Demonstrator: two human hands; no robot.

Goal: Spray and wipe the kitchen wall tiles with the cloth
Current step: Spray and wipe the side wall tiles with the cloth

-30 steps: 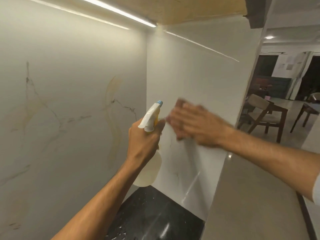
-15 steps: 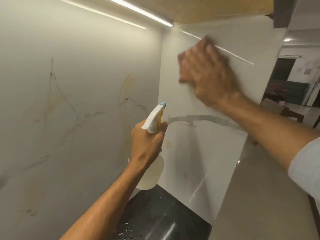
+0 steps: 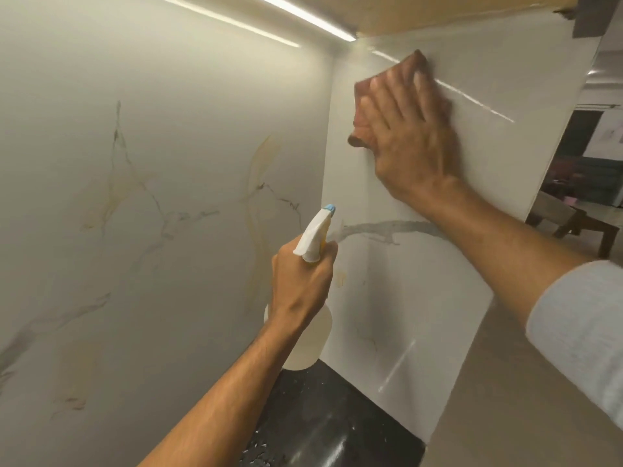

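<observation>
We grip the spray bottle (image 3: 312, 338) upright in our left hand (image 3: 303, 274), fingers curled round its neck, nozzle facing the corner of the tiles. Above the bottle and to its right, our right hand (image 3: 408, 129) lies flat with fingers spread, pressing the brown cloth (image 3: 414, 60) against the side wall (image 3: 421, 298). The cloth peeks out only past the fingertips and along the hand's left edge. The hand is blurred, so we judge the wiping is under way.

Level with the bottle's nozzle, a grey streak (image 3: 387, 227) crosses that wall; vein or moisture, we cannot tell. Left of the bottle, the back wall (image 3: 151, 96) carries yellowish marks (image 3: 259, 163) and looks to us not yet wiped. Below the bottle, the dark counter (image 3: 320, 416) shows white flecks.
</observation>
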